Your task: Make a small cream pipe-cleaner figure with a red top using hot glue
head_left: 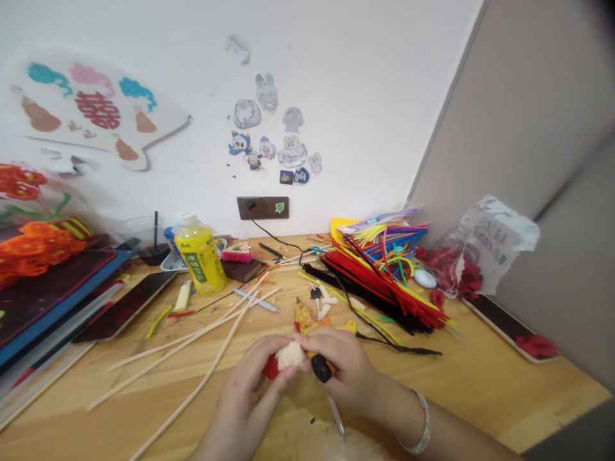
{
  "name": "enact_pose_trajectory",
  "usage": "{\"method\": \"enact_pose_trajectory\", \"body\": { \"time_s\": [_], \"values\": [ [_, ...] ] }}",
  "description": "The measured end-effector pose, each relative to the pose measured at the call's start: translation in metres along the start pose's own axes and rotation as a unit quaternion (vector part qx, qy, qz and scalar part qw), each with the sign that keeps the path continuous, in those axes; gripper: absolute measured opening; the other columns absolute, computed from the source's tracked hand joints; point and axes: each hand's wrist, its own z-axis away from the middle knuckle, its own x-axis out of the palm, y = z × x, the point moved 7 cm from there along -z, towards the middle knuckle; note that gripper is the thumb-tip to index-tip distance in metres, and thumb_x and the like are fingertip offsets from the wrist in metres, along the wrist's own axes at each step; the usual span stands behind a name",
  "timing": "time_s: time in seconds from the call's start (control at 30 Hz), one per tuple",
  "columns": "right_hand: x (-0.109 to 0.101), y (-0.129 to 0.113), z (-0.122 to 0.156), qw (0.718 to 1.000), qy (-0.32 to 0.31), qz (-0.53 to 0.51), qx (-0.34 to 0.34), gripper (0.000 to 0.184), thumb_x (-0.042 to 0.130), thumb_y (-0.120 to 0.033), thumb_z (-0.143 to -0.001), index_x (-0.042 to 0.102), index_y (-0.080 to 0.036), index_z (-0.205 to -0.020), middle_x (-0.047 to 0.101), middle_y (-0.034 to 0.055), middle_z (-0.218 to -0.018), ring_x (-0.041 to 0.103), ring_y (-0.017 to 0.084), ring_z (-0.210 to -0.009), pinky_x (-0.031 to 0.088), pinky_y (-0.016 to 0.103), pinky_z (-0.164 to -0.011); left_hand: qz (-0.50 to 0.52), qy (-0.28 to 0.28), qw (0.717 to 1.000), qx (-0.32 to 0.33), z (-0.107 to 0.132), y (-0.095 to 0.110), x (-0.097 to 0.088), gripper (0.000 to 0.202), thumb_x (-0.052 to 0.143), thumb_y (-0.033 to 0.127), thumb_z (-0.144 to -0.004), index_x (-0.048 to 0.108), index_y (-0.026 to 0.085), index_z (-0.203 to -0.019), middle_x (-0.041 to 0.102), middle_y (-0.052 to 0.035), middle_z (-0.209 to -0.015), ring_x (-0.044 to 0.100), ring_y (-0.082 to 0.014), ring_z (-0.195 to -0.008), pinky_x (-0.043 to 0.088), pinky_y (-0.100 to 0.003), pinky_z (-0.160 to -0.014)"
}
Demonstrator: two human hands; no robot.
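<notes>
Near the table's front, both hands meet at a small piece wrapped in cream strands (291, 356) with a red end (271, 367). My left hand (245, 378) is closed around its red side. My right hand (353, 365) pinches its other side. A black rounded handle end (321, 368) with some orange sticks out from under my right fingers; the rest of that tool is hidden. Just beyond the fingers lies a yellow glue gun (343, 327), partly covered by my right hand. Below the hands a thin clear stick (336, 416) rests on the table.
Long cream strips (225, 339) cross the table at left, near a yellow drink bottle (200, 256). Bundled pipe cleaners (384, 275) lie at back right, with a black cord (369, 320) in front. A phone (509, 326) lies right; a dark tablet (125, 307) lies left.
</notes>
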Motion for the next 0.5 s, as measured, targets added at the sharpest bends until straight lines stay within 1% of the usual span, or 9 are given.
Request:
{"method": "enact_pose_trajectory", "body": {
  "time_s": [0.13,0.2,0.23,0.3,0.4,0.43,0.5],
  "values": [
    [0.0,0.0,0.001,1.0,0.002,-0.02,-0.008,0.028,0.052,-0.023,-0.085,0.057,-0.02,-0.112,0.068,0.0095,-0.087,0.063,0.018,-0.079,0.051,0.03,-0.07,-0.006,-0.006,1.0,0.015,0.002,0.004,0.001,0.017,0.064,0.018,-0.072,0.069,0.026,-0.085,0.072,-0.0055,-0.085,0.064,-0.0241,-0.08,0.049,-0.028,-0.072],
    [-0.001,-0.002,0.0,1.0,0.002,-0.026,-0.013,0.028,0.051,-0.024,-0.086,0.056,-0.02,-0.113,0.068,0.0095,-0.088,0.063,0.018,-0.079,0.051,0.029,-0.07,-0.006,-0.008,1.0,0.006,0.003,0.001,0.001,0.015,0.065,0.019,-0.071,0.069,0.026,-0.083,0.072,-0.005,-0.084,0.064,-0.0237,-0.081,0.049,-0.028,-0.072],
    [-0.001,-0.003,0.0,1.0,0.003,-0.024,-0.012,0.029,0.051,-0.025,-0.086,0.056,-0.02,-0.114,0.068,0.0093,-0.088,0.063,0.018,-0.079,0.051,0.029,-0.07,0.002,-0.005,1.0,-0.008,0.003,-0.002,0.0,0.015,0.065,0.02,-0.071,0.069,0.026,-0.083,0.072,-0.005,-0.084,0.064,-0.0237,-0.081,0.049,-0.028,-0.072],
    [-0.003,-0.004,-0.001,1.0,0.015,-0.012,-0.011,0.03,0.05,-0.026,-0.087,0.055,-0.021,-0.116,0.068,0.009,-0.088,0.063,0.017,-0.079,0.051,0.029,-0.069,0.037,0.006,0.998,-0.049,0.004,-0.011,-0.001,0.018,0.066,0.024,-0.071,0.068,0.025,-0.089,0.071,-0.0055,-0.089,0.064,-0.0238,-0.081,0.05,-0.03,-0.073],
    [-0.006,-0.005,0.0,0.999,0.042,0.012,-0.008,0.029,0.053,-0.027,-0.086,0.056,-0.022,-0.115,0.069,0.0085,-0.089,0.064,0.017,-0.08,0.051,0.029,-0.07,0.099,-0.001,0.989,-0.111,0.006,-0.021,0.002,0.024,0.063,0.031,-0.074,0.065,0.023,-0.097,0.07,-0.0063,-0.095,0.064,-0.0229,-0.081,0.051,-0.03,-0.07],
    [-0.005,-0.006,0.001,0.999,0.044,0.016,-0.012,0.029,0.054,-0.027,-0.086,0.056,-0.022,-0.114,0.069,0.0085,-0.089,0.064,0.017,-0.079,0.051,0.029,-0.069,0.116,-0.001,0.986,-0.122,0.006,-0.022,0.003,0.024,0.063,0.032,-0.075,0.065,0.023,-0.097,0.07,-0.0059,-0.094,0.064,-0.022,-0.078,0.051,-0.028,-0.068],
    [-0.003,-0.006,0.002,0.999,0.044,0.017,-0.018,0.029,0.054,-0.026,-0.086,0.057,-0.021,-0.114,0.069,0.0087,-0.087,0.064,0.018,-0.077,0.052,0.029,-0.066,0.143,0.002,0.981,-0.134,0.005,-0.021,0.004,0.023,0.065,0.034,-0.073,0.066,0.021,-0.092,0.071,-0.0037,-0.083,0.063,-0.0197,-0.069,0.051,-0.026,-0.063]
  ]
}}
